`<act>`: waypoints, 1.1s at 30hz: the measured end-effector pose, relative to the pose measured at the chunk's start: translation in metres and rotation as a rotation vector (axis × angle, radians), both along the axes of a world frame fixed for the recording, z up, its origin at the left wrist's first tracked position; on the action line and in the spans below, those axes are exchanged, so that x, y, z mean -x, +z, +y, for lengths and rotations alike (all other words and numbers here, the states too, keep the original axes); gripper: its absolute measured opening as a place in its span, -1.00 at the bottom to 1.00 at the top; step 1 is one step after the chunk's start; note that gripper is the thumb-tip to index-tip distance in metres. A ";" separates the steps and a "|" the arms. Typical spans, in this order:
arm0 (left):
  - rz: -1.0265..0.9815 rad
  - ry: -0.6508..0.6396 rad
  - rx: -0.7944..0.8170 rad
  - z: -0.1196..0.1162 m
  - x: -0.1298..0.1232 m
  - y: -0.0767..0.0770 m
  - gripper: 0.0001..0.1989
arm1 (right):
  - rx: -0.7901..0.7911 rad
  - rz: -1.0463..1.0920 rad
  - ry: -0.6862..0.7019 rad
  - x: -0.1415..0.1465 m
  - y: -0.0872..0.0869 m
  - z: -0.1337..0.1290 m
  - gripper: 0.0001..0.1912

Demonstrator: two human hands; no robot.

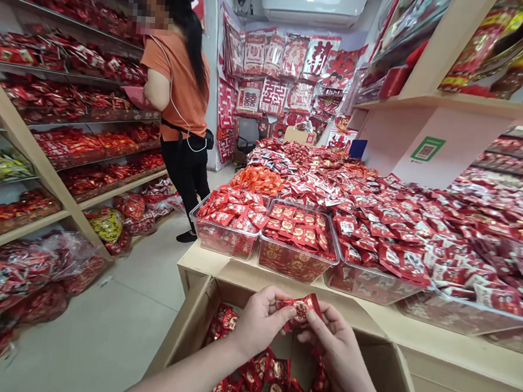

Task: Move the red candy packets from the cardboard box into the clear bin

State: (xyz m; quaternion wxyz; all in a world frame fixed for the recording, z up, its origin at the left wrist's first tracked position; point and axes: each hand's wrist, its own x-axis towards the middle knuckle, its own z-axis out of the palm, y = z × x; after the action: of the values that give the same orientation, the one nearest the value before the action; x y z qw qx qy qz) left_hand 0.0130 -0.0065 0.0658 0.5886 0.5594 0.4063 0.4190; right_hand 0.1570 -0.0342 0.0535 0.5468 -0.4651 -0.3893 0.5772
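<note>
Between both hands I hold a red wrapped candy [300, 310] with a gold round print, above an open cardboard box [176, 327]. My left hand [262, 318] pinches its left end between thumb and fingers. On its right end my right hand [333, 338] has the thumb pressed against the front. Below, more red wrapped candies [276, 371] lie loose in the box, partly covered by my forearms. Just beyond the box stands a clear plastic bin [297, 263] with similar red and gold candies laid in rows.
Other clear bins [363, 282] heaped with red packets line the counter [448, 340]. A person in an orange shirt [183, 89] stands at the left shelves [74, 120]. Bagged candies [32, 269] lie on the floor below them. An overhead shelf [465, 106] juts in at the right.
</note>
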 end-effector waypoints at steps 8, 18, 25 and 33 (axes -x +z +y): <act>-0.133 0.000 -0.002 -0.002 0.003 -0.002 -0.79 | -0.231 -0.320 0.028 -0.018 0.063 0.078 -0.69; 0.190 -0.149 -0.361 -0.002 0.007 -0.015 -0.70 | -0.232 -0.912 -0.065 -0.001 0.080 0.250 -0.64; 0.344 -0.269 -0.536 -0.001 0.008 -0.020 -0.62 | -0.317 -1.271 -0.036 0.027 0.069 0.277 -0.82; 0.487 -0.327 -0.568 -0.005 0.005 -0.016 -0.67 | -0.414 -1.494 -0.045 0.031 0.070 0.273 -0.81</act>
State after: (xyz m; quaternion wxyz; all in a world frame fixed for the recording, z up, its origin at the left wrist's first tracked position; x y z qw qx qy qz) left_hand 0.0083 -0.0113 0.0497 0.3562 0.8398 0.3076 0.2705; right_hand 0.1264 0.2388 0.1232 0.2265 -0.6271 -0.7451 0.0145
